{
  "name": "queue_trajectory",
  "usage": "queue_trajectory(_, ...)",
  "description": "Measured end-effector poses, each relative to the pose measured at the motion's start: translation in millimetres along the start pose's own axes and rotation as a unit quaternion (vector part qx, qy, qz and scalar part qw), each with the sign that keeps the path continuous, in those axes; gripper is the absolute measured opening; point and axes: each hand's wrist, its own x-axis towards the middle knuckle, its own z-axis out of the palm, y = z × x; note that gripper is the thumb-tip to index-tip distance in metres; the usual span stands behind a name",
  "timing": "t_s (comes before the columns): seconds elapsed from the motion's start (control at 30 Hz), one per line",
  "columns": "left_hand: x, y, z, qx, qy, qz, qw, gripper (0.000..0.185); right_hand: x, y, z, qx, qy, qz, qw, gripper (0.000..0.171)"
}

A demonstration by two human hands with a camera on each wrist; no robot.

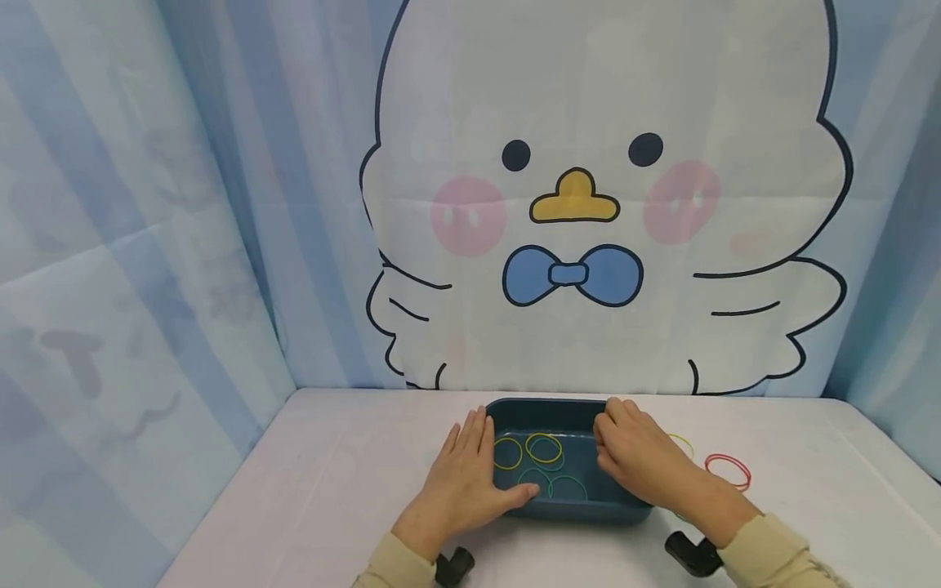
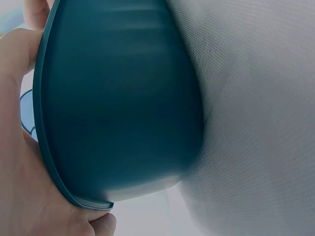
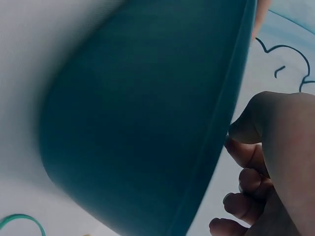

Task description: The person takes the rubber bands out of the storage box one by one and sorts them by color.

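Note:
A dark teal rectangular tray [image 1: 573, 511] sits on the table with several yellow and green rubber bands [image 1: 544, 448] loose inside. My left hand [image 1: 466, 478] rests along its left rim, fingers straight and together, the thumb reaching over the near rim. At the right end, my right hand [image 1: 639, 453] is at the rim with its fingers curled. In the right wrist view, the thumb [image 3: 248, 123] meets the index finger close to the tray's edge, and nothing shows between them. Each wrist view looks mostly at the tray's outer wall [image 2: 123, 98].
Right of the tray lie a red rubber band [image 1: 728, 472] and a yellow one [image 1: 681, 443], the latter partly behind my right hand. A green band [image 3: 22, 219] lies near the tray in the right wrist view. A cartoon-printed curtain [image 1: 573, 343] hangs behind the table.

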Motion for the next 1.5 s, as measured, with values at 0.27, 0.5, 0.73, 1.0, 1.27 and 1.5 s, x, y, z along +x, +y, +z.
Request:
queue_trajectory(0.27, 0.9, 0.9, -1.8, 0.007, 0.004, 0.002, 1.0, 0.116, 1, -4, 7, -0.007, -0.031, 0.02, 0.999, 0.023)
queue_trajectory(0.5, -0.2, 1.3, -0.8, 0.005, 0.003, 0.001, 1.0, 0.115, 1, -8, 11, 0.002, -0.051, 0.031, 0.998, 0.022)
queue_trajectory(0.73, 0.5, 0.8, -1.0, 0.003, 0.002, 0.0, 1.0, 0.115, 3, -10, 12, 0.019, -0.074, 0.032, 0.997, 0.022)
queue_trajectory(1.0, 0.4, 0.3, -0.3, 0.008, 0.002, 0.004, 1.0, 0.114, 6, -11, 17, 0.038, -0.091, 0.043, 0.994, 0.021)
queue_trajectory(1.27, 0.1, -0.3, 0.0, 0.01, 0.006, 0.006, 0.9999, 0.113, 10, -13, 22, 0.046, -0.102, 0.036, 0.993, 0.022)
queue_trajectory(1.5, 0.7, -0.5, -0.1, 0.011, 0.0, 0.003, 0.9999, 0.115, 16, -16, 27, 0.062, -0.145, 0.053, 0.986, 0.023)
